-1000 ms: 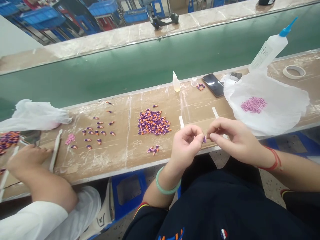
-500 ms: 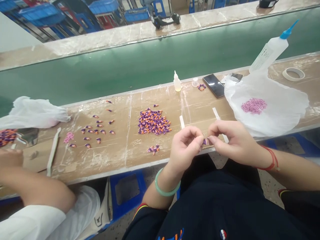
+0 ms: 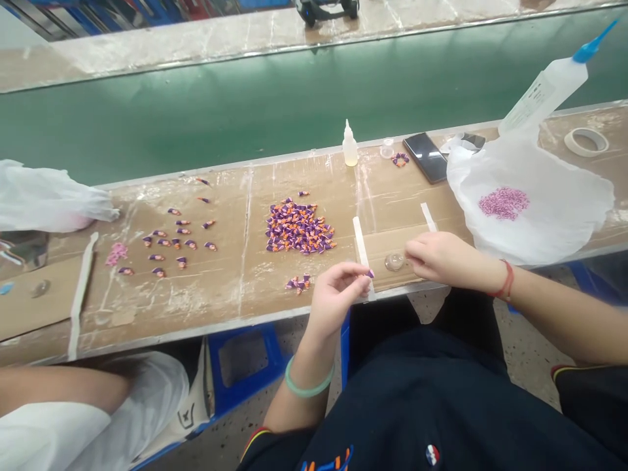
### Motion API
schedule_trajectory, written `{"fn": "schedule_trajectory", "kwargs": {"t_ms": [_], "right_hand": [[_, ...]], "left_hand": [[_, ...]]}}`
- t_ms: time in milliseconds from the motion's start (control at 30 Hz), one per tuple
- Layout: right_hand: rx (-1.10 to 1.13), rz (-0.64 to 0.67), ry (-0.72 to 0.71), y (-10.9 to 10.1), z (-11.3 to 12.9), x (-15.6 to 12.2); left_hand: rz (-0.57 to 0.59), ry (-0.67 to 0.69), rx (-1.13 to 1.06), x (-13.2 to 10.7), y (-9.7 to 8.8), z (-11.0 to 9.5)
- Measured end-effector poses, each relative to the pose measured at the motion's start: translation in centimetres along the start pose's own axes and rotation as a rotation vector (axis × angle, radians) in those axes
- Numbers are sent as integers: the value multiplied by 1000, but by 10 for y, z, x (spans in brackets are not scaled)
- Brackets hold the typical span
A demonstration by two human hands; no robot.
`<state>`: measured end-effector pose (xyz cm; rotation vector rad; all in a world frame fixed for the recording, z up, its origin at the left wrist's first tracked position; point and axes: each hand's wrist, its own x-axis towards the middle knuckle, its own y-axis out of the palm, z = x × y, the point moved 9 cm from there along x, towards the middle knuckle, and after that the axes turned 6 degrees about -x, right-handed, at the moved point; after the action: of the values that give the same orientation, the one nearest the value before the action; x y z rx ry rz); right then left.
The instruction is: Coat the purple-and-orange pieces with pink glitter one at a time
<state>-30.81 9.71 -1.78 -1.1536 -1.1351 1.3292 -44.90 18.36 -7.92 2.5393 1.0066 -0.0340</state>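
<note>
My left hand (image 3: 338, 291) pinches a tiny purple piece (image 3: 370, 273) between thumb and forefinger, just over the bench's front edge. My right hand (image 3: 436, 258) rests on the cardboard to the right, its fingertips drawn together beside a small clear dish (image 3: 394, 261). Whether those fingers hold anything is hidden. A pile of purple-and-orange pieces (image 3: 299, 229) lies left of my hands, with a small cluster (image 3: 298, 282) nearer the edge. A white strip (image 3: 360, 239) lies between the pile and the dish.
Scattered single pieces (image 3: 176, 242) lie to the left. At the back stand a small glue bottle (image 3: 350, 144), a phone (image 3: 426, 157) and a large squeeze bottle (image 3: 544, 91). A white bag (image 3: 564, 216) holds pink beads (image 3: 504, 203). A co-worker's arm (image 3: 49, 392) is lower left.
My hands have separated: the left keeps the purple piece and has dropped leftward, the right has moved to the clear dish. The co-worker's hand has left the bench. The view has tilted down.
</note>
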Motion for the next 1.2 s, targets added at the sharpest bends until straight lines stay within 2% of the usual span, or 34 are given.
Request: {"fn": "schedule_trajectory", "kwargs": {"t_ms": [133,367,433,500,633,800,1000,1200], "right_hand": [[-137,109,-2,12,4,10],[-193,220,-25,13,13,20],[-178,186,-27,9,12,20],[-91,92,-26,-4,11,18],[326,-94,-25,-37,13,6],[721,-140,18,-53,23,-11],[764,-247,2,-70,34,-20],[758,-270,-13,-77,38,-21]], "left_hand": [[-4,-73,12,-4,-2,19],[55,-50,-9,-2,6,15],[59,-57,-21,-2,7,15],[50,-40,-43,-2,9,13],[42,73,-160,-3,18,-6],[118,179,-224,-7,39,-33],[169,272,-220,-15,52,-48],[187,307,-188,-18,55,-56]]}}
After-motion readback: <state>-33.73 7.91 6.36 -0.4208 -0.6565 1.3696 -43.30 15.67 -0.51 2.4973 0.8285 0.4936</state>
